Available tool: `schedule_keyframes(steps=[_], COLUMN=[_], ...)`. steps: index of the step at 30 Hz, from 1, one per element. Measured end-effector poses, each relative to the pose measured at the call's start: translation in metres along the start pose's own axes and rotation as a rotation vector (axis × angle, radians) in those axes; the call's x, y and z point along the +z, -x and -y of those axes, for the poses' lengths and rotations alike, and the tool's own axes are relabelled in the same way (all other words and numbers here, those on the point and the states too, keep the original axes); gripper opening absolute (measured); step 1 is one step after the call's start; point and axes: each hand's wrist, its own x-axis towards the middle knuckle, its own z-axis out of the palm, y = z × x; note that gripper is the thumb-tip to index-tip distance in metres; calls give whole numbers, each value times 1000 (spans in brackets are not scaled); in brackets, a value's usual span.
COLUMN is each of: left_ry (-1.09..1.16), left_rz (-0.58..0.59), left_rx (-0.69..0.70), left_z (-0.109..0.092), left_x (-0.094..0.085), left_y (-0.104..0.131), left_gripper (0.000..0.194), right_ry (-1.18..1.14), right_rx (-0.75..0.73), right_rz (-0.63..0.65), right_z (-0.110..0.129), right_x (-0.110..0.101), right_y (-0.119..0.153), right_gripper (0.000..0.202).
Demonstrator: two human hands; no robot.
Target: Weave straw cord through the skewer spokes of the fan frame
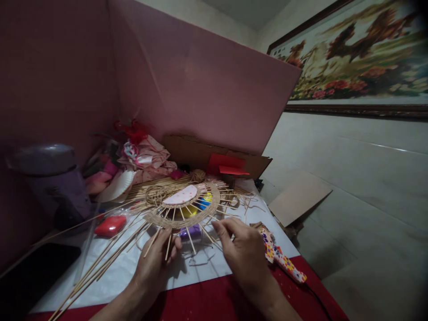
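A half-round woven piece of thin sticks and twine (216,199) is held up over the table, its sticks fanning out past the woven band. Pink spotted fabric (182,195) fills its inner half-circle. My left hand (154,254) grips the near left edge of the woven piece, thumb on top and fingers curled beneath. At the near right edge, my right hand (245,245) is closed in a pinch of thumb and forefinger beside the stick ends. Whatever lies in that pinch is too small to make out. Behind the sticks show yellow, blue and purple packets (190,232).
Long loose sticks (96,265) lie at left, near a red packet (111,226) and a dark phone-like slab (42,272). A flower-patterned glue gun (284,263) with a cord rests at right. A purple bottle (58,187), crumpled fabric (150,154) and cardboard (187,147) stand behind.
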Motion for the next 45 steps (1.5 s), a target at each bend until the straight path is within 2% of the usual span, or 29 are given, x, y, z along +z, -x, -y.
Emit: schedule_keyframes(steps=[2, 5, 7, 9, 13, 16, 21, 25, 31, 34, 38, 45], left_ry=[-20, -34, -61, -96, -122, -143, -111, 8, 137, 155, 147, 188], left_rz=[12, -11, -15, -8, -13, 3, 1, -15, -70, -84, -37, 84], left_rx=[-13, -10, -9, -19, -17, 11, 10, 49, 98, 145, 119, 126], left_z=[-1, -1, -1, 2, 9, 11, 4, -11, -29, -34, -36, -36], left_x=[1, 2, 3, 2, -3, -5, 0, 0, -14, -20, -24, -30], left_y=[2, 4, 3, 2, -4, -6, -2, 3, -5, -13, -24, -34], left_gripper=[36, 35, 36, 39, 43, 43, 40, 28, 12, 11, 7, 12], right_ry=[-33, -19, 11, 103, 331, 334, 321, 226, 181, 197, 224, 266], right_rx=[13, 7, -47, -99, -78, -75, -50, -51, -74, -74, -90, -138], right_rz=[-80, -77, 15, 193, 449, 463, 387, 213, -85, -196, -282, -358], right_z=[-9, -21, -23, -19, -7, -6, -16, -17, 4, 15, 20, 13], right_x=[-11, -16, -9, 4, 33, 46, 52, 54, 51, 50, 52, 64], right_y=[-14, -44, -66, -83, -100, -101, -94, -84, -72, -67, -60, -53], right_gripper=[33, 28, 25, 21, 18, 24, 19, 17, 13, 15, 15, 19])
